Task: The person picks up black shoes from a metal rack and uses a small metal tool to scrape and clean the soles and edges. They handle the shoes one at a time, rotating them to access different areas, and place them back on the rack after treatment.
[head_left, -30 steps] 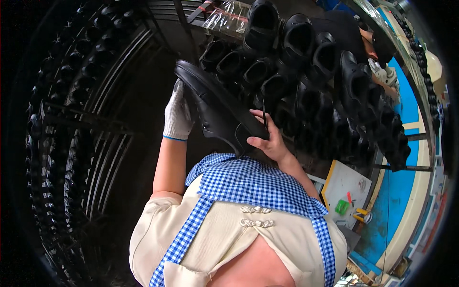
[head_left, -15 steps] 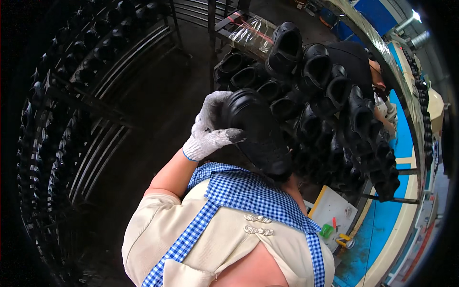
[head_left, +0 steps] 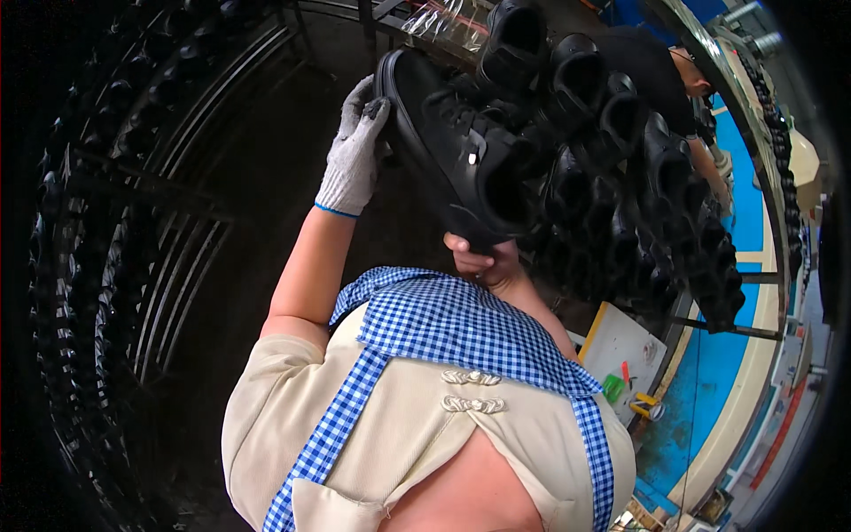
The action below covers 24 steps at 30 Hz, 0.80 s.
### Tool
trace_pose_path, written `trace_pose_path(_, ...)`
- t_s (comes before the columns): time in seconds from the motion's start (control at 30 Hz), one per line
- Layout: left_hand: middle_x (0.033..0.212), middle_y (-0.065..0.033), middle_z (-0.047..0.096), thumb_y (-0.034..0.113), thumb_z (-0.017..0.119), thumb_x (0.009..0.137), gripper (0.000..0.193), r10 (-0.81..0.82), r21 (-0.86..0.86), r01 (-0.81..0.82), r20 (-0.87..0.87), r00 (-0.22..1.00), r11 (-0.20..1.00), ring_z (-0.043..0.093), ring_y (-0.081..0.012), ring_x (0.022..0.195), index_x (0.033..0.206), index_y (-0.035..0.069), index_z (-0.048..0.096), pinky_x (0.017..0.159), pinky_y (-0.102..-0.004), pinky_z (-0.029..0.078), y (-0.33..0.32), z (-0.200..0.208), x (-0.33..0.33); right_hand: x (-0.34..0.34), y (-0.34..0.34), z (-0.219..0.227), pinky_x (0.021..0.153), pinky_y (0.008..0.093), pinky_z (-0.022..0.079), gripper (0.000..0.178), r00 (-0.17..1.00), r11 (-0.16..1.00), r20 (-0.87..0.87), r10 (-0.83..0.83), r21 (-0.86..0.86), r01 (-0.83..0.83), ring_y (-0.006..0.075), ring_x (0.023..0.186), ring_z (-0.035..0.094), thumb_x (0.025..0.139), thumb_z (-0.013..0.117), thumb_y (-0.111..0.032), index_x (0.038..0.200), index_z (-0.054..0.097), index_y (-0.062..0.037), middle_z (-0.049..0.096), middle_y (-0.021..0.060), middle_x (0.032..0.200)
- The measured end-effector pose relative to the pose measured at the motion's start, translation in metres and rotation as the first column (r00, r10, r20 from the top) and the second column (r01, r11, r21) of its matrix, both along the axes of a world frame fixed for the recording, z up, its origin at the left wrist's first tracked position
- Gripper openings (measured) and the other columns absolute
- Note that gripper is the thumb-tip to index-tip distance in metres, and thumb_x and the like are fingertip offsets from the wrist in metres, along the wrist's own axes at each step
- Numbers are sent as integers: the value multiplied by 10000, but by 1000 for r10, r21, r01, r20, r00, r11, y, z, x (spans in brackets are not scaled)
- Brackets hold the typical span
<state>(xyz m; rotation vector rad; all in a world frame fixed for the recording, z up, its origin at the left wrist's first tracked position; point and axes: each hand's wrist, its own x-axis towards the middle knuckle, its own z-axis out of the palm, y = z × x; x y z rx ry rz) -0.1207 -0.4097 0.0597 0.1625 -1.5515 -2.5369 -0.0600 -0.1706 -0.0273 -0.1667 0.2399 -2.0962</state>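
A black lace-up shoe [head_left: 443, 133] is held up before me, its opening and laces facing my view and its toe to the upper left. My left hand [head_left: 355, 146], in a whitish knit glove with dark smudges, grips the toe end by the edge of the sole. At the heel, my bare right hand [head_left: 483, 259] is closed around the shoe from below; part of that hand is hidden behind it. Right behind the held shoe, several more black shoes [head_left: 581, 75] sit close together on a rack.
Rows of dark shoes fill a rack [head_left: 115, 168] on the left. A metal frame edge [head_left: 749, 115] curves along the right, beside a blue-topped bench [head_left: 709, 399]. A white board [head_left: 620, 341] bears small tools. Another person [head_left: 638, 71] bends beyond the shoes.
The shoe has turned from showing its dark underside to showing its laces and opening. My left hand has moved up and left with the toe; my right hand has come into view at the heel.
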Motion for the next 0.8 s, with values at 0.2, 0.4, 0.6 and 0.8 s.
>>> trace_pose_path(0.2,1379,-65,458,159,595,939,616,-85,23,85,-6,996,996,498,-169,1211,1480,117,303,937,-294,474,-2,3,17,-21,-21,13,412,179,315,466,988,996,151,26,-86,-13,62,429,406,975,512,-415,1142,510,20,548,114,925)
trace_pose_path(0.4,1520,-132,334,135,588,926,698,-205,-123,192,-100,974,974,379,-240,1365,1529,122,237,1069,-360,380,14,-4,27,-61,-50,44,371,183,284,794,980,974,-5,-200,109,199,76,433,372,904,342,-743,1233,558,-53,662,121,1055)
trace_pose_path(0.6,1438,-119,420,117,703,851,760,-90,-482,-87,-332,939,872,499,-234,1245,1490,68,294,1010,-379,445,19,8,-26,-137,-97,78,346,158,261,769,888,851,-198,-415,261,456,62,470,489,895,333,-767,1214,615,-126,711,73,1015)
trace_pose_path(0.8,1316,-122,564,122,756,825,674,97,-524,-201,-219,971,828,567,-225,1174,1414,56,434,993,-334,452,12,4,-100,-152,-107,66,340,183,241,549,863,723,-91,-498,507,470,53,406,409,927,495,-624,1077,624,-112,669,32,763)
